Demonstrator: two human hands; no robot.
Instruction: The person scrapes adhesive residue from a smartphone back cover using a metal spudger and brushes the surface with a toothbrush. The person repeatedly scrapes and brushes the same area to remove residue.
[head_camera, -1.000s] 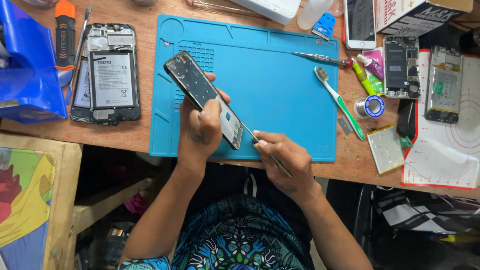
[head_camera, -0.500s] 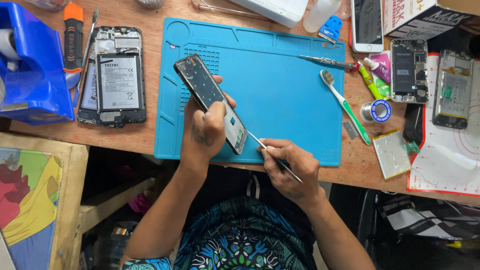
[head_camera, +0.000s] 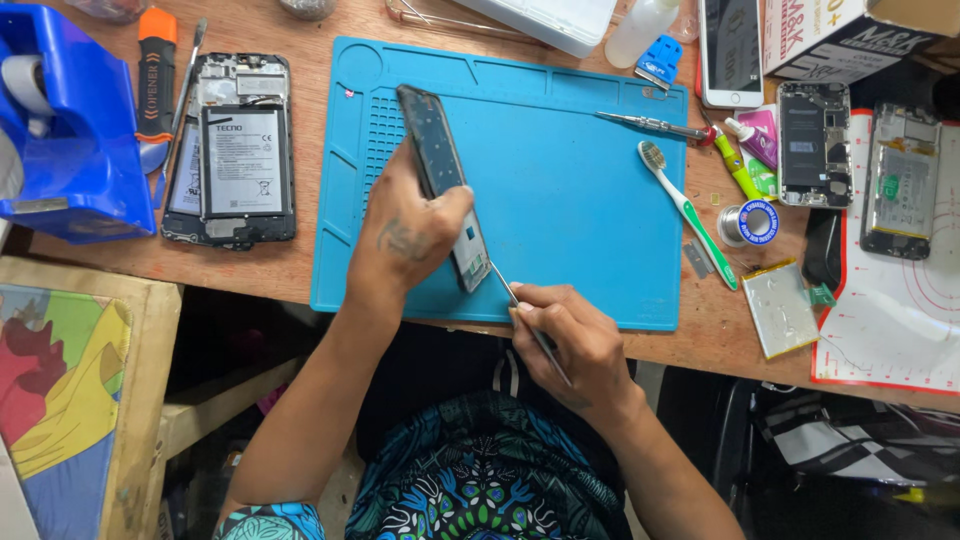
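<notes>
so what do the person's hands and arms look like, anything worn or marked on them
Both forearms are bare, no gloves, rings or watch visible. The left hand has a dark marking on its back; the right hand shows none. A blue patterned garment covers the body.

Bare forearms and a bright patterned top.

The person wears a short-sleeved garment (head_camera: 480, 480) printed with blue, teal, green and white leafy shapes on black; one sleeve edge shows turquoise. Both hands, the left hand (head_camera: 410, 240) and the right hand (head_camera: 570, 335), are bare, without gloves or rings. A dark inked marking sits on the back of the left hand.
</notes>
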